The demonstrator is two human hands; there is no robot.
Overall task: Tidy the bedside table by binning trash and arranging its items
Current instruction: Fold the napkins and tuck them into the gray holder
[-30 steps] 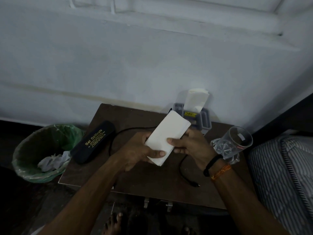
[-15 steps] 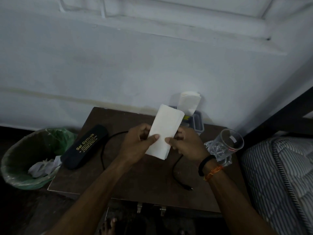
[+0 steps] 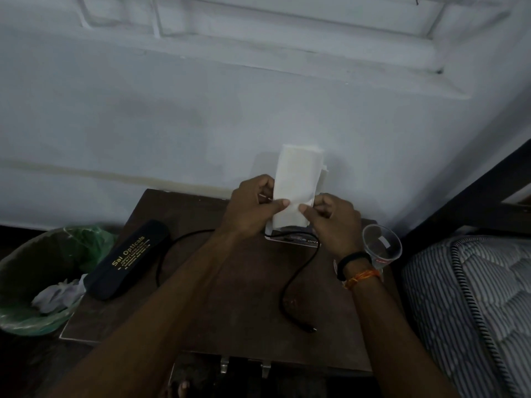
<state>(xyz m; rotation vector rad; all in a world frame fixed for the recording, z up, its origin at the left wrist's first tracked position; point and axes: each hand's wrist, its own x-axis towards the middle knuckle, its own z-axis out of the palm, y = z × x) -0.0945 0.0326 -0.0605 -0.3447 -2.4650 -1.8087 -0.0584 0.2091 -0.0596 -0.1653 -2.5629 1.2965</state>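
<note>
Both hands, left (image 3: 253, 205) and right (image 3: 333, 219), pinch the folded tissues (image 3: 297, 188), which have gone from slanted over mid-counter to upright at the holder (image 3: 290, 235) by the wall, so I judge they are being stowed, not binned. The glass (image 3: 380, 245) crowds the right wrist; the counter (image 3: 230, 311) lies open around the cable (image 3: 290, 285), with the case (image 3: 128, 258) at its left edge beside the bin (image 3: 28, 282).
</note>
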